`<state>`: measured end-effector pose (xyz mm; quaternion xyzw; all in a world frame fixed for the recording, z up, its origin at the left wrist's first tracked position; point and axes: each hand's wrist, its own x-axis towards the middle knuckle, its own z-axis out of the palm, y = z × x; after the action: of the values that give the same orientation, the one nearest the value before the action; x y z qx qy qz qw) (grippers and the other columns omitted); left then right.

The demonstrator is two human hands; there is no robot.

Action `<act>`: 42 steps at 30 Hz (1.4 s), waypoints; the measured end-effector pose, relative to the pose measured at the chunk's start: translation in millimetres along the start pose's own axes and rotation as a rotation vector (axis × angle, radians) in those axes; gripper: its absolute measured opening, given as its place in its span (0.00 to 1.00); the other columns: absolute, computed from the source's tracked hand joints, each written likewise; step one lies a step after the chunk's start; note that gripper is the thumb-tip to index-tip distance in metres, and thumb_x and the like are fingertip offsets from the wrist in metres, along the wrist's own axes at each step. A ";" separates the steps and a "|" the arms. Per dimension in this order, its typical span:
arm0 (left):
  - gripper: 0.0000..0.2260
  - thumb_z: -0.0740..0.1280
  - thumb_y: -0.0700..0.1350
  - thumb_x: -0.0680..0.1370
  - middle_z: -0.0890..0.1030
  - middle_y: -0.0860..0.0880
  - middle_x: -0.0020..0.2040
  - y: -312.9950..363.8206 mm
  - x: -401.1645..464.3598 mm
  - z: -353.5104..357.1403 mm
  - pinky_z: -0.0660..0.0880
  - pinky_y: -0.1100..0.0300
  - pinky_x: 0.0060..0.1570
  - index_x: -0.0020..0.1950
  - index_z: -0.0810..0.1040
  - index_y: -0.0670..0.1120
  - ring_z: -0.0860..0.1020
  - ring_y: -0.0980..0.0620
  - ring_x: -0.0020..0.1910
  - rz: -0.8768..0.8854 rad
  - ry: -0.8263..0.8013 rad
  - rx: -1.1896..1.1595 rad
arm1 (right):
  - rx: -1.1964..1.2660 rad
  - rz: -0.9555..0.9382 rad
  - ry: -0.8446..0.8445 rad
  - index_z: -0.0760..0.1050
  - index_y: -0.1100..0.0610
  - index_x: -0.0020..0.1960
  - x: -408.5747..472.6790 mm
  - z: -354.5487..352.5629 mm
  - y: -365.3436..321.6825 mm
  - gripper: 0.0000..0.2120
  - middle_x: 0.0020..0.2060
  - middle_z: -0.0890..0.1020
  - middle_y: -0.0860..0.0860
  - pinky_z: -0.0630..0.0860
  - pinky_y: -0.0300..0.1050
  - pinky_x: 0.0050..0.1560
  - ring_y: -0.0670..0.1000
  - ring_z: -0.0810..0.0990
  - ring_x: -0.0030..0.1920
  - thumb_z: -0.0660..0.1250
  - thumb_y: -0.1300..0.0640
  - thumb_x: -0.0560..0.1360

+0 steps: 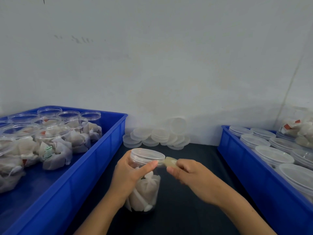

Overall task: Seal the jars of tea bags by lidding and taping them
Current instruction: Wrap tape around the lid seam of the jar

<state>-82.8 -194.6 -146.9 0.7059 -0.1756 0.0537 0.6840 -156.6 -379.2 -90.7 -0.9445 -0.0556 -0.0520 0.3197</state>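
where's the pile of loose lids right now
In the head view, the loose lids sit against the wall, between the left bin and right bin, behind the held jar.

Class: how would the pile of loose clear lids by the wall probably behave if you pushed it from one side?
The loose lids look thin and light, so they would probably slide easily. Being unevenly stacked, they would likely topple. One stands on edge and might roll.

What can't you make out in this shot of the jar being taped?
- Head view: whether the tape already sticks to the lid; the left hand thumb covers the join.
- Tape roll: the right hand fingers wrap it.
- Jar upper wall: behind the left hand.
- Left bin and right bin: cut off by the frame edges.
- Tea bag labels: too small.
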 end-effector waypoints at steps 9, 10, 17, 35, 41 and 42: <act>0.31 0.75 0.62 0.58 0.85 0.56 0.44 -1.6 1.4 0.2 0.74 0.72 0.41 0.56 0.80 0.50 0.82 0.62 0.42 -0.017 -0.153 -0.082 | -0.092 0.039 0.056 0.72 0.59 0.44 5.2 0.9 10.6 0.25 0.33 0.72 0.48 0.67 0.44 0.37 0.46 0.68 0.33 0.56 0.36 0.77; 0.31 0.74 0.62 0.58 0.85 0.56 0.45 -2.1 1.4 0.3 0.74 0.72 0.41 0.57 0.80 0.50 0.82 0.61 0.44 -0.019 -0.157 -0.090 | -0.097 0.039 0.061 0.71 0.58 0.44 5.6 1.2 11.1 0.25 0.33 0.72 0.47 0.67 0.43 0.37 0.45 0.68 0.33 0.56 0.35 0.77; 0.32 0.76 0.59 0.58 0.84 0.56 0.47 -3.0 2.7 -1.2 0.75 0.71 0.40 0.59 0.77 0.49 0.82 0.61 0.44 -0.013 -0.189 -0.138 | -0.126 0.051 0.101 0.71 0.59 0.44 6.7 6.8 11.7 0.29 0.33 0.71 0.47 0.65 0.42 0.36 0.46 0.68 0.33 0.53 0.32 0.75; 0.22 0.67 0.64 0.67 0.81 0.65 0.53 -1.7 -6.3 10.1 0.73 0.63 0.54 0.61 0.72 0.63 0.78 0.64 0.54 0.043 -0.038 -0.074 | -0.024 0.206 0.181 0.65 0.52 0.37 1.7 25.1 -3.6 0.21 0.29 0.70 0.45 0.64 0.39 0.31 0.44 0.67 0.30 0.55 0.38 0.79; 0.29 0.75 0.65 0.58 0.83 0.61 0.48 2.6 -2.5 8.6 0.74 0.74 0.40 0.55 0.75 0.58 0.78 0.70 0.48 -0.012 0.017 0.000 | -0.026 0.153 0.122 0.65 0.50 0.40 -0.9 28.4 -9.3 0.15 0.33 0.73 0.46 0.64 0.37 0.31 0.45 0.70 0.31 0.56 0.42 0.80; 0.28 0.74 0.64 0.57 0.83 0.62 0.47 2.6 -1.8 7.8 0.74 0.73 0.39 0.54 0.76 0.57 0.79 0.68 0.47 -0.023 0.023 -0.015 | -0.013 0.132 0.100 0.65 0.49 0.39 -1.2 27.1 -10.3 0.15 0.33 0.73 0.46 0.65 0.37 0.32 0.44 0.70 0.31 0.57 0.42 0.80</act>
<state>-86.6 -202.0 -145.5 0.7023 -0.1597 0.0527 0.6918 -157.5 -354.6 -106.2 -0.9443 0.0231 -0.0783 0.3187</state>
